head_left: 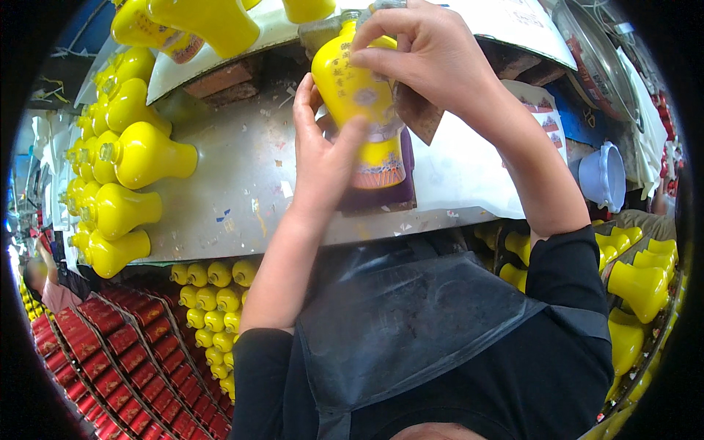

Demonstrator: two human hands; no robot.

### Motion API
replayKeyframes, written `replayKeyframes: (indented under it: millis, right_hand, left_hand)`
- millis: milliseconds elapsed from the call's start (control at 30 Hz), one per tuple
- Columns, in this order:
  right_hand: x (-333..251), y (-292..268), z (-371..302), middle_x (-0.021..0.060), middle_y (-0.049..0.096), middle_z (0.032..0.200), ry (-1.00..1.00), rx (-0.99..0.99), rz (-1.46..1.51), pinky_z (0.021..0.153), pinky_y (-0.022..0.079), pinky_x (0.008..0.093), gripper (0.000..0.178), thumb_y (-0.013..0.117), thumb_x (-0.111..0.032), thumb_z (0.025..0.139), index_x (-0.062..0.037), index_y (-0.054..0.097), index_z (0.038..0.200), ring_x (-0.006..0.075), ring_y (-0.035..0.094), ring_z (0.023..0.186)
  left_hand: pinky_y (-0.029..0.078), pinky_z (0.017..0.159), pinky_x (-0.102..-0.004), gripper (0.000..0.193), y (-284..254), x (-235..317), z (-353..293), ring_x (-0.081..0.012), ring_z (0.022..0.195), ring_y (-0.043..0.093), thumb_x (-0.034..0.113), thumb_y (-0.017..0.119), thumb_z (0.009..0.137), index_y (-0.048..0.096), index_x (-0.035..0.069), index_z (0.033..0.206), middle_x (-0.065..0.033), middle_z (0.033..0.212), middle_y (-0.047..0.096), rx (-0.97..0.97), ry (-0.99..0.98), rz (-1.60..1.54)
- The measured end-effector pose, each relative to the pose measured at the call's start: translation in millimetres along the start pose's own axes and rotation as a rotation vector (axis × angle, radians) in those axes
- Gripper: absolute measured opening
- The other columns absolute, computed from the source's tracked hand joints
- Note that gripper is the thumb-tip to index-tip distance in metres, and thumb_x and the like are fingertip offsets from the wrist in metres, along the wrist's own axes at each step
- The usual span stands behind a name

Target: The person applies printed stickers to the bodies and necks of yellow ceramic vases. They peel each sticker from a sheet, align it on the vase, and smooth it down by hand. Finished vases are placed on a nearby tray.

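Note:
On a dark purple pad [378, 198] at the middle of the workbench, a glossy yellow vase-shaped bottle [378, 158] leans slightly, its glass neck pointing away from me. Dark lettering, a floral print and a patterned band near the base decorate it. My left hand [323, 136] wraps round its left side, thumb across the front. Over the bottle's right shoulder, my right hand [422, 55] is closed in a pinch. A thin brownish sheet [418, 114] sticks out below that hand, against the bottle's right side; the fingers partly hide how it is held.
Several plain yellow bottles [154, 155] lie along the bench's left end. More yellow bottles [209, 29] stand on a white raised shelf [293, 40]. Printed sheets [543, 117] and a pale blue bucket [603, 176] are at right. Red boxes [132, 359] fill the lower left.

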State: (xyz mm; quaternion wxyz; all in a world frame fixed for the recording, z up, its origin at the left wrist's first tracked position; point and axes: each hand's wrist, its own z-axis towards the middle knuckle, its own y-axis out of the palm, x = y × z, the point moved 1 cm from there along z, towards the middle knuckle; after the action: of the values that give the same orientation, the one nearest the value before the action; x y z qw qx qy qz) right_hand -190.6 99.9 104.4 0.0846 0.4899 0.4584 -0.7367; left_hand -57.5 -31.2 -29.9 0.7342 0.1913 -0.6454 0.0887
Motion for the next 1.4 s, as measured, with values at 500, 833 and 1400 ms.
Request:
replayKeyframes:
  millis: [500,833,1400]
  right_hand:
    - [31.8,9.0,0.9,0.0084,0.071,0.094,-0.065,0.184,-0.166,0.066,0.057,0.0243,0.045,0.073,-0.040,0.093,-0.0024,0.070,0.117,0.0118,0.068,0.073]
    - [37.1,26.0,-9.3,0.0218,0.070,0.111,0.047,0.249,-0.052,0.089,0.056,0.0416,0.057,0.072,-0.043,0.088,-0.0032,0.066,0.128,0.0344,0.071,0.098]
    - [91.0,50.8,-50.2,0.0155,0.069,0.111,0.269,0.043,0.489,0.084,0.057,0.0341,0.079,0.068,-0.035,0.100,-0.0070,0.029,0.163,0.0212,0.070,0.093]
  left_hand:
    - [0.027,0.122,-0.0494,0.096,-5.3,7.8,12.8,-0.0375,0.147,0.034,0.039,0.071,0.092,0.017,-0.001,0.161,-0.0255,0.158,0.032,0.096,0.258,0.374]
    - [0.027,0.120,-0.0526,0.080,-11.8,19.9,22.5,-0.0433,0.141,0.037,0.053,0.061,0.096,0.039,0.002,0.153,-0.0254,0.153,0.039,0.070,0.576,0.786]
    - [0.033,0.120,-0.0435,0.110,-9.1,-8.1,9.1,-0.0345,0.148,0.039,0.075,0.047,0.097,0.001,0.001,0.165,-0.0256,0.162,0.031,-0.074,0.169,0.300]
